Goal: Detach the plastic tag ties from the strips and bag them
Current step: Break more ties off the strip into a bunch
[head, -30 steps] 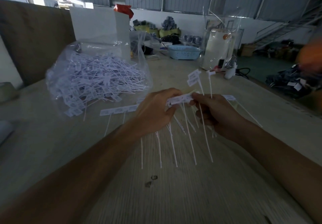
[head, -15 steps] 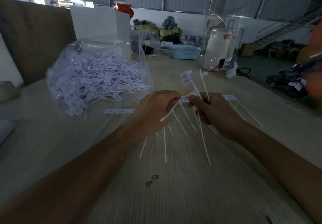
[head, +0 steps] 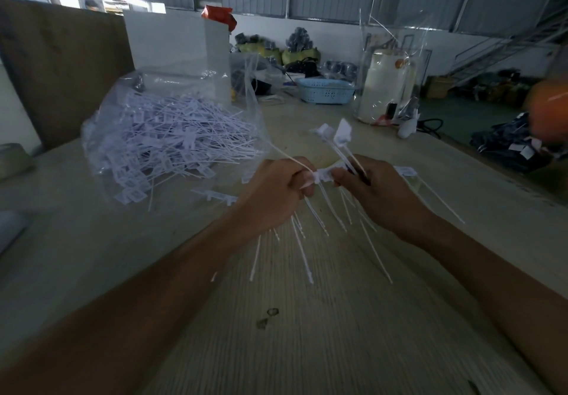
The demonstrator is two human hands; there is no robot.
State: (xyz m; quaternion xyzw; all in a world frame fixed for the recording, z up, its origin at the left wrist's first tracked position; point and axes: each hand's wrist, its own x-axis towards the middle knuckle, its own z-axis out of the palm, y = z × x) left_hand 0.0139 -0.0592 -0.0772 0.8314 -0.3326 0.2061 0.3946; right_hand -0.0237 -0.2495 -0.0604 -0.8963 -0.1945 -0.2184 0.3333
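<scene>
A short strip (head: pixel 323 175) of white tag ties is pinched from both ends: the left hand (head: pixel 278 193) is curled round its left end, the right hand (head: pixel 376 193) round its right, so that the joint between them can be snapped. Loose ties (head: pixel 338 136), presumably already freed, are kept upright in the right hand's grip, out of the way. The clear bag (head: pixel 172 136) heaped with ties is kept just left of the strip, within easy reach for dropping. Another strip (head: pixel 216 195) lies on the table (head: pixel 307 333), left of the held one.
</scene>
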